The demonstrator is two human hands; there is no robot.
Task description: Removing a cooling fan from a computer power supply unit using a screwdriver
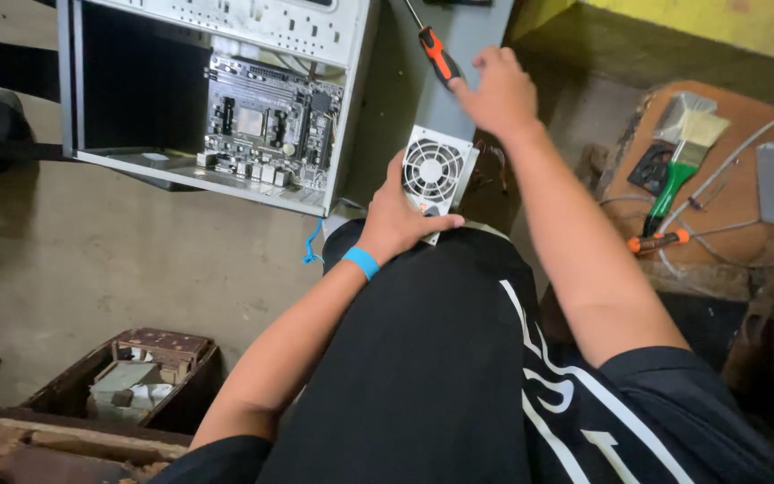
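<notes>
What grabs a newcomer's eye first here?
Probably the white power supply unit with its round fan grille, at frame centre, propped on the person's knee under the left hand. Just above it, the right hand grips a screwdriver with an orange and black handle. At upper left an open computer case lies on the concrete floor with its motherboard exposed.

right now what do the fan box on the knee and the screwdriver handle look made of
Fan box: seemingly bare sheet metal, pale matt grey, with a punched round grille. Screwdriver: handle looks like orange plastic with black, possibly rubber, grip sections; shaft is thin shiny metal.
</notes>
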